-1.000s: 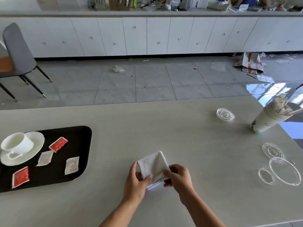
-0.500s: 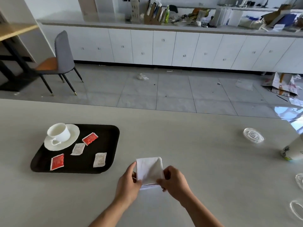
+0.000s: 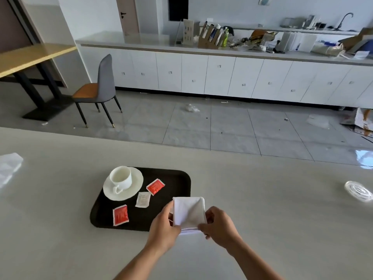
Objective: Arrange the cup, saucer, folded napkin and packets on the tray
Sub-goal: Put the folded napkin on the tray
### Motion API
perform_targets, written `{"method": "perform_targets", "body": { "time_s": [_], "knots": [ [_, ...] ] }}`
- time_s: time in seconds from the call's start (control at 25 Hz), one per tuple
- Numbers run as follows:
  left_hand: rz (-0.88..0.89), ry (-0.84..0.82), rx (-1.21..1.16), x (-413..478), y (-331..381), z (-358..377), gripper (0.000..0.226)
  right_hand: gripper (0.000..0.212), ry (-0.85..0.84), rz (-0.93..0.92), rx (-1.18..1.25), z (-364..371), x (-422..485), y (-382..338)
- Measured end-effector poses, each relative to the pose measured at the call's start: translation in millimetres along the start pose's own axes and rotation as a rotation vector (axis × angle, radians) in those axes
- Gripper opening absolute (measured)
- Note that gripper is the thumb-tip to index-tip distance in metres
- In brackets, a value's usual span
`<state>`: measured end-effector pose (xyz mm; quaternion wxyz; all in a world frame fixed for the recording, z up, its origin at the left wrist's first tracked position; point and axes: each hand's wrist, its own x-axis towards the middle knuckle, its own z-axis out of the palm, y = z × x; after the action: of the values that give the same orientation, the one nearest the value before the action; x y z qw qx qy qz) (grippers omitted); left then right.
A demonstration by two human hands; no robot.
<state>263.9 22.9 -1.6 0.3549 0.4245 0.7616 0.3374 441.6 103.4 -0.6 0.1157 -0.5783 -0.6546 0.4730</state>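
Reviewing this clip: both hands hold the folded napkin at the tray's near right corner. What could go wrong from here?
1. The folded napkin is pinched only at its lower edges by the left hand and right hand, so it may unfold when released.
2. It hangs over the edge of the tray; set down there, it could end up half on the table.
3. Moved further in, it could cover the white packet.
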Motion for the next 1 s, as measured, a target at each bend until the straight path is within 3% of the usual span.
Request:
{"method": "perform_targets", "body": {
  "time_s": [0.28,0.6,1.0],
  "knots": [
    [0.074,-0.107,0.040,62.6,-28.1,-51.7,0.073,0.024,0.134,0.106,-0.048,44.1,31.9,-52.4],
    [0.048,-0.081,0.084,112.9,-22.2,-47.0,0.060,0.022,0.175,0.174,-0.173,50.8,82.1,-70.5],
    [0.038,0.031,0.218,143.8,-22.7,-29.8,0.057,0.015,0.186,0.037,-0.422,61.3,124.5,-52.9]
  ]
}}
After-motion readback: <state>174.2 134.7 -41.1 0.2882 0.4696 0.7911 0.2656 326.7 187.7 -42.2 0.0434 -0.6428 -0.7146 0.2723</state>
